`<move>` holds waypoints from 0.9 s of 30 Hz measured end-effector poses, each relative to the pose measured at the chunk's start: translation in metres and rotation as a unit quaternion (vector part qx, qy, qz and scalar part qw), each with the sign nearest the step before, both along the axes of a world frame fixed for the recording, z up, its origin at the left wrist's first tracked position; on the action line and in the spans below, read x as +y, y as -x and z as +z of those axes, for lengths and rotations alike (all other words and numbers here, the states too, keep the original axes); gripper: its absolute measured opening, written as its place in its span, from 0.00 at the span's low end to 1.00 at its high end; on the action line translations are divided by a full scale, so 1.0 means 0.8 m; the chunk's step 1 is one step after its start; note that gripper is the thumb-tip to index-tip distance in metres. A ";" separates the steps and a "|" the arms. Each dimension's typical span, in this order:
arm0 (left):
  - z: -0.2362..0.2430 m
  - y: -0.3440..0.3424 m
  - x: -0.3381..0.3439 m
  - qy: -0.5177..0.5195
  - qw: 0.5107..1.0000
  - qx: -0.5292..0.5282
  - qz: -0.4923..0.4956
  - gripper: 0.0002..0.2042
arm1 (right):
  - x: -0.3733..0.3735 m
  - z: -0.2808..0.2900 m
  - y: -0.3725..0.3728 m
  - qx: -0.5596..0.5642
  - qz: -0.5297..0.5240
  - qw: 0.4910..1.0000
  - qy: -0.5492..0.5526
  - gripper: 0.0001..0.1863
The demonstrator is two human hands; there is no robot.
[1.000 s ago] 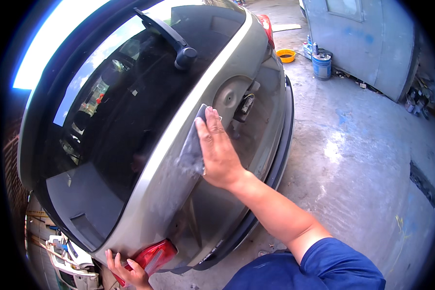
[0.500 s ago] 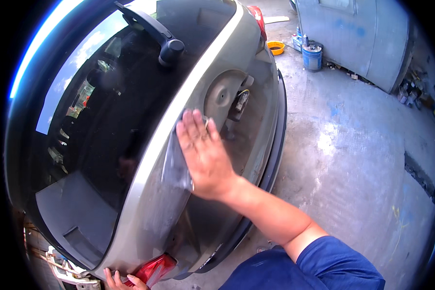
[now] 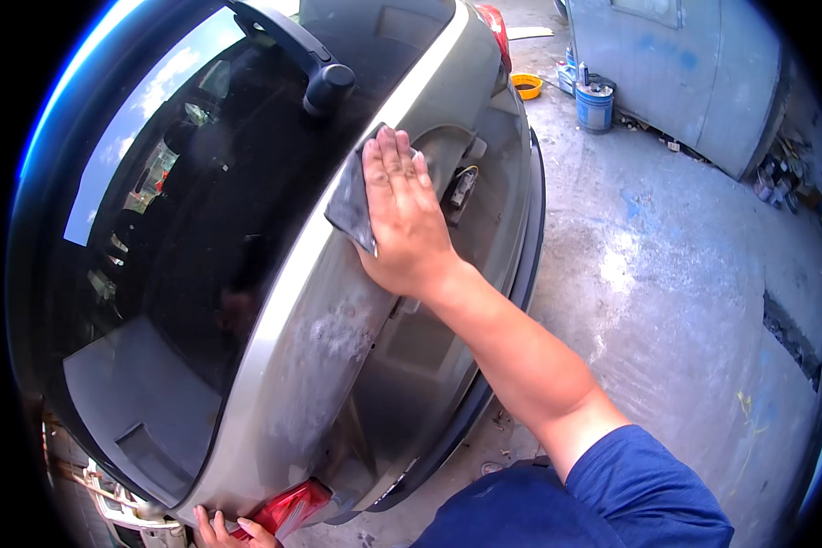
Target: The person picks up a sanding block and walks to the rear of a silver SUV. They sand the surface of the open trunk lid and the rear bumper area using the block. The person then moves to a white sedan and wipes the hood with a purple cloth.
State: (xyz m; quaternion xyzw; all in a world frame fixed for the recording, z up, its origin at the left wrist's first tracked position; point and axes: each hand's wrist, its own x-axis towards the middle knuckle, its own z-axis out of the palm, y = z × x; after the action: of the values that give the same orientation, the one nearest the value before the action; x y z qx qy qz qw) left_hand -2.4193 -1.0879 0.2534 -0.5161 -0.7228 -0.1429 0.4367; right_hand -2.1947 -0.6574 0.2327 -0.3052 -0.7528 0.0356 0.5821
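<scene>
My right hand (image 3: 406, 215) lies flat against the car's beige-grey tailgate (image 3: 288, 365), fingers stretched out. Beneath it is a dark grey sheet of sandpaper (image 3: 349, 212), its left part sticking out past the fingers. A corner of the sheet seems to show between two fingers. Below, a whitish, dusty patch (image 3: 338, 331) marks the panel. My left hand (image 3: 233, 530) rests at the lower edge of the car beside the red tail light (image 3: 292, 509); its fingers are apart, and the rest of it is cut off by the picture's edge.
Above the panel is the dark rear window (image 3: 192, 274) with its wiper (image 3: 324, 82). An open recess with a loose lamp fitting (image 3: 463, 187) lies right of my hand. On the concrete floor (image 3: 667, 301) stand a blue bucket (image 3: 595, 111) and a yellow basin (image 3: 526, 87).
My right hand has slid up and slightly right along the tailgate with the sandpaper, uncovering the dusty patch. My left hand has stayed by the tail light.
</scene>
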 end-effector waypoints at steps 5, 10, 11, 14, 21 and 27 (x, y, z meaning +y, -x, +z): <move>-0.002 0.001 -0.005 -0.011 1.000 -0.003 0.001 0.15 | -0.087 -0.023 0.011 0.014 0.070 0.997 -0.019 0.41; 0.002 -0.001 0.000 -0.007 1.000 -0.001 -0.010 0.15 | -0.004 0.008 -0.001 0.015 0.041 0.999 0.013 0.45; 0.002 -0.002 0.000 -0.007 1.000 -0.001 -0.007 0.15 | -0.013 0.006 -0.003 0.021 0.041 0.999 0.018 0.43; 0.001 -0.001 -0.005 -0.014 1.000 0.003 0.006 0.16 | -0.106 -0.027 0.014 0.008 0.103 0.995 -0.004 0.39; 0.002 -0.004 0.000 -0.009 1.000 0.008 0.006 0.16 | -0.009 0.005 0.002 0.030 0.031 0.999 0.000 0.43; 0.004 -0.003 -0.005 -0.011 1.000 0.008 0.015 0.15 | -0.063 -0.014 0.002 -0.001 0.079 0.996 -0.047 0.36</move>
State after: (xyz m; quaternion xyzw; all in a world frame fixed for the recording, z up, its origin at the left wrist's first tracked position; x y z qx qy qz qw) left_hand -2.4170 -1.0915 0.2565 -0.5017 -0.7249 -0.1404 0.4507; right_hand -2.1964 -0.7080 0.2217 -0.2169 -0.7762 0.0456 0.5902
